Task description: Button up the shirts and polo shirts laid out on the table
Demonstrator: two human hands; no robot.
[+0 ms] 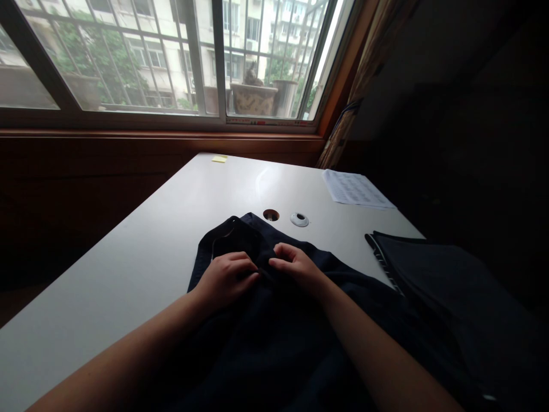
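Note:
A dark navy garment (257, 332) is spread over the near part of the white table, its far end bunched in a fold. The kind of garment is hard to make out in the dim light. My left hand (229, 276) pinches the cloth near that end, thumb and fingers together. Just to the right, my right hand (295, 266) grips the same cloth between thumb and curled fingers. A small gap separates the two hands. A thin light line runs along the garment's inner edge, left of my hands.
The white table (141, 246) reaches to the window wall. Beyond the garment are a cable hole (271, 215) and its loose round cover (299, 220). Printed sheets (358, 189) lie at the far right, a yellow sticky note (219, 159) at the back. Another folded dark cloth (441, 274) rests right.

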